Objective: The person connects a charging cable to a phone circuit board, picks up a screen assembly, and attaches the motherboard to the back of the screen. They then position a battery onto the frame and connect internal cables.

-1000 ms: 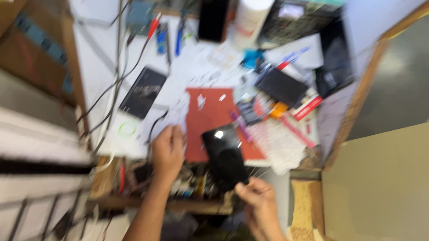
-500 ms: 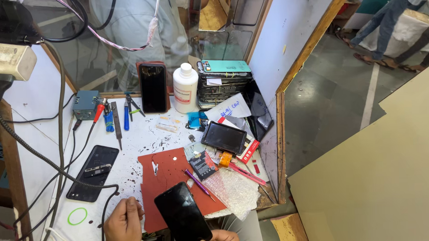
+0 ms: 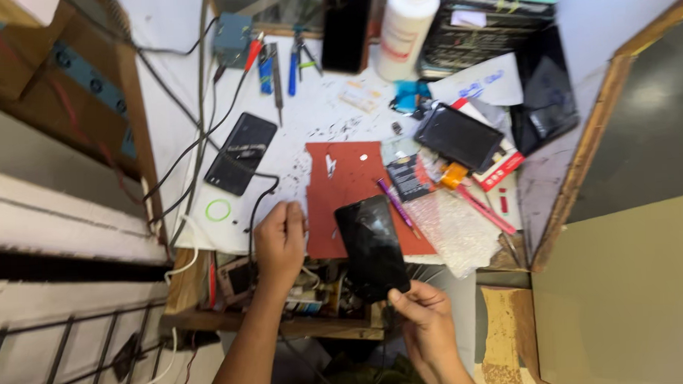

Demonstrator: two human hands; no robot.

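Since half a second earlier the view had tipped down and drawn closer to the bench, so that both forearms showed in full where before only the knuckles had peeked in at the bottom edge; the dark phone had stayed in the same grip over the lower edge of the mat.

The right hand (image 3: 428, 327) came up from the bottom of the view with the wrist bent back and the palm turned partly upward. Its thumb and fingertips were pinched on the lower end of the black phone (image 3: 372, 246), the other fingers curled loosely beneath. The phone stood tilted, glass up, its upper half lying over the bottom edge of the red mat (image 3: 354, 191) and its lower half hanging out past the table's front edge, above the open drawer (image 3: 315, 295) of clutter.

The left hand (image 3: 280, 243) reached in along a straight forearm, palm down, fingers together and lightly bent, resting flat on the white table (image 3: 320, 117) just left of the mat. It gripped nothing; a black cable (image 3: 253, 210) ran under or beside its fingertips, and I could not tell which.

A pink pen (image 3: 397, 204) lay on the mat just right of the phone, beside bubble wrap (image 3: 455, 230). A second dark phone (image 3: 241, 152) lay further up on the left.
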